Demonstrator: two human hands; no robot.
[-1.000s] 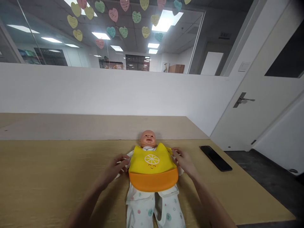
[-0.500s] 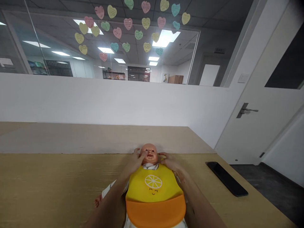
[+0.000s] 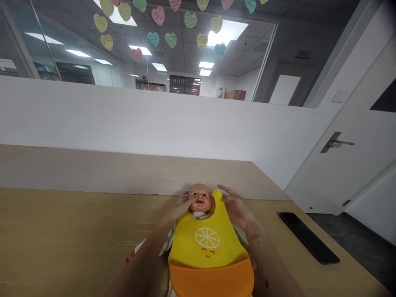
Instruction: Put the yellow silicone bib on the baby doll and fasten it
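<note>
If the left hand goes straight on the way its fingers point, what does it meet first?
The doll's head. The left hand points away and to the right, and its fingertips seem to touch the doll's cheek, just above the yellow bib.

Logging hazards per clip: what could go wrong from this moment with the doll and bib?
Fingers of the left hand lie across the face of the doll, so they might push its head sideways. The strap of the bib stands loose beside the right hand; the bib could slide off.
</note>
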